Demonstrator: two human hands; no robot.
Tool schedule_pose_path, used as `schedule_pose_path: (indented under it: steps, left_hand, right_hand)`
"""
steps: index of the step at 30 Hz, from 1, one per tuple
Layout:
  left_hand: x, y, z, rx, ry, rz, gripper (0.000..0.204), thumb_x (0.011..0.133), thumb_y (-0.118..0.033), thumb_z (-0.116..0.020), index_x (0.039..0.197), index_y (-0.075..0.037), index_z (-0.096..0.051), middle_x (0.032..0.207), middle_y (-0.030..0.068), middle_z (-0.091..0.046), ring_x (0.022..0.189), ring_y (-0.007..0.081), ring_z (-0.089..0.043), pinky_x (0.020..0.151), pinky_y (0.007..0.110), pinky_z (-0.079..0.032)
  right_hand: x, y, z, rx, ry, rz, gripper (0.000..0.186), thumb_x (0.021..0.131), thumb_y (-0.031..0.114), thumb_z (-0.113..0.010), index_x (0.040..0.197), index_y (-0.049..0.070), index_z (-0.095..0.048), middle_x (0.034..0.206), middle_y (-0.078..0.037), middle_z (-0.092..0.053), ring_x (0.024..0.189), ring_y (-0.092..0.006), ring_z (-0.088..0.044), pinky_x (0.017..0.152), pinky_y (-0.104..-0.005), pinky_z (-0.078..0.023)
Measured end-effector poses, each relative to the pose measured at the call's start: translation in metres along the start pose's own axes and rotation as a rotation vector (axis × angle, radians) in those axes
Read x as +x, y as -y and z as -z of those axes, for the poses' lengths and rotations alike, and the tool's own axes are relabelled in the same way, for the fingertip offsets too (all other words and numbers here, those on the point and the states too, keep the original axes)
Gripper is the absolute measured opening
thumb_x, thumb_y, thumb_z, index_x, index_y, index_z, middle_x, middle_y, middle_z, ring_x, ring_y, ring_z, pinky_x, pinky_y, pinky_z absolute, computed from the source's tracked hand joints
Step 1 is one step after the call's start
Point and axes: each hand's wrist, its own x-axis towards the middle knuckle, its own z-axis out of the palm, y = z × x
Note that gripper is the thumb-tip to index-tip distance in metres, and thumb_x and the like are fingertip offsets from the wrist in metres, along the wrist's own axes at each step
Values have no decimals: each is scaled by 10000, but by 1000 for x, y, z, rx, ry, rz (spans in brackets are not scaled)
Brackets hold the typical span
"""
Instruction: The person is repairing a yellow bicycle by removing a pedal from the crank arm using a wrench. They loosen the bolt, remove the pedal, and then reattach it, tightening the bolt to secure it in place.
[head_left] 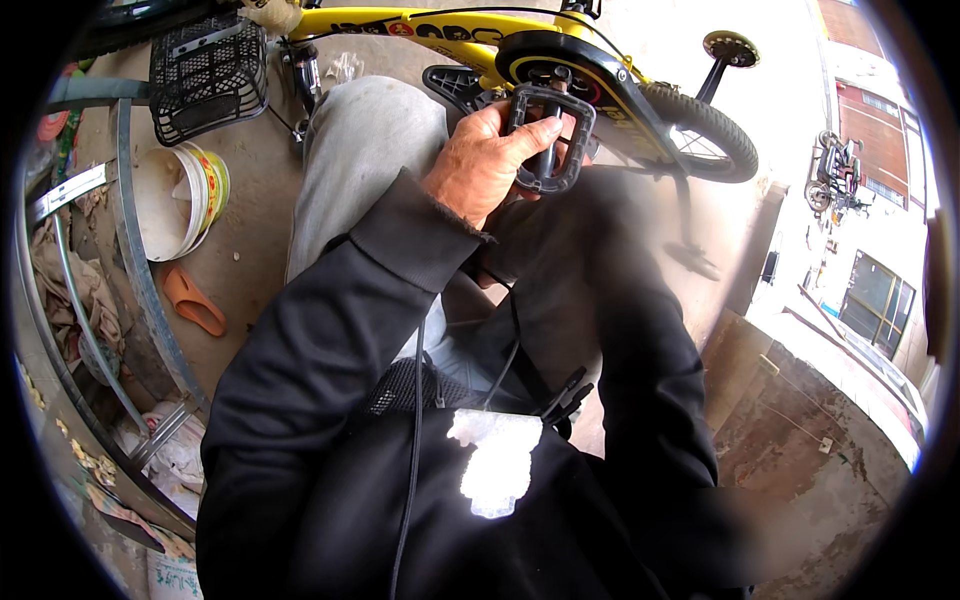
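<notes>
Left hand: closed on the pedal, thumb across its middle.
Right hand: obscured; grip cannot be told.
Pedal: dark, open, rounded rectangle between thumb and fingers.
Beyond pedal: curved black chain guard, smooth yellow bicycle frame.

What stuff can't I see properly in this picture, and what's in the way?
In the head view:
- Left hand: some fingers are hidden behind the black pedal.
- Yellow bike: partly cut off by the top edge.
- Two-wheelers outside: too small to count surely.
- Pale patch, lower right: too blurred to identify.
</notes>
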Motion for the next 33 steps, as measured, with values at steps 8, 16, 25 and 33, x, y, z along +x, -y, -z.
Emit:
schedule_pose_path:
  steps: [8,16,25,33]
  left_hand:
    - [3,6,-2,-30,-35,-4,267,863,-242,-636,1014,-26,-597,811,45,-635,639,89,-612,519,226,-515]
    - [7,10,-3,-66,-39,-32,248,876,-205,-630,1040,-23,-589,847,20,-619,706,82,-592,647,220,-496]
    - [11,14,2,-27,-44,-14,302,869,-183,-636,1097,2,-567,904,50,-632,765,108,-616,690,234,-524]
    - [9,11,1,29,-26,18,326,869,-214,-629,1107,-1,-566,907,54,-633,749,99,-620,610,224,-541]
  right_hand:
    - [-50,-11,23,-1454,-609,217,267,788,250,-656,953,39,-662,784,-164,-656,752,-345,-641,683,-415,-495]
    - [-111,94,-11,-1464,-491,222,193,834,172,-619,976,46,-587,733,-145,-652,685,-273,-658,615,-348,-492]
    - [-107,152,-49,-1631,-420,313,128,887,147,-564,898,28,-608,709,-163,-609,643,-286,-625,592,-340,-475]
    - [-94,172,-52,-1822,-69,569,108,877,137,-568,866,35,-601,705,-162,-594,659,-319,-605,594,-360,-471]
